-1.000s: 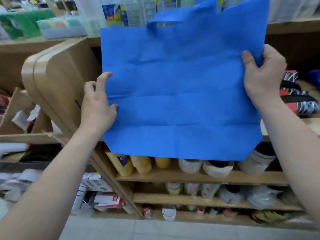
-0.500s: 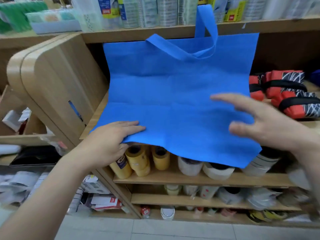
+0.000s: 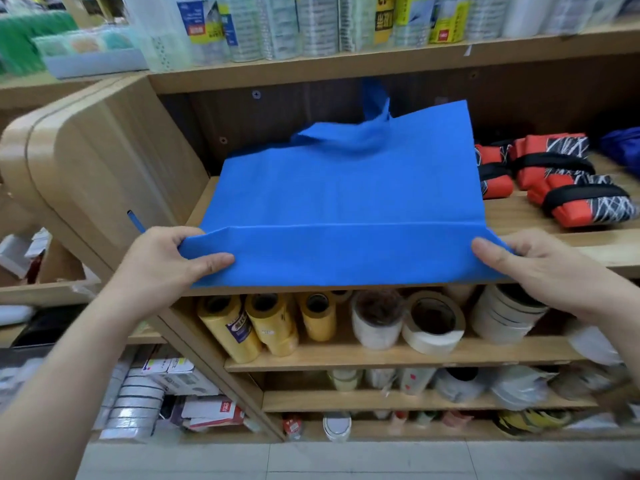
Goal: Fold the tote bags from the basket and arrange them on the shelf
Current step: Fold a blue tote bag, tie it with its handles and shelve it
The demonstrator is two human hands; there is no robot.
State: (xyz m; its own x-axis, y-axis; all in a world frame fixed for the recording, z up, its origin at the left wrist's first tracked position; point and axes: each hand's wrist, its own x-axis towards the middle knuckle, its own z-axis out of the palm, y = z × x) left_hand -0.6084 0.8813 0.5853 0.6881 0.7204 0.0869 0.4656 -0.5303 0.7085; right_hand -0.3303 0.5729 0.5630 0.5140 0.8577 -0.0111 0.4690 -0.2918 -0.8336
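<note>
Wooden shelf [image 3: 561, 216], blue tote bag [image 3: 346, 202] (flat), near corners between fingers [image 3: 214, 261]

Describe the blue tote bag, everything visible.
The blue tote bag is bright blue, matte, looks like non-woven fabric. It lies spread flat on the wooden shelf, mouth and strap handles toward the back panel, one strap sticking up. A crease runs across near the bottom; that bottom strip overhangs the shelf's front edge. The left hand and right hand each pinch a bottom corner, thumb on top.
</note>
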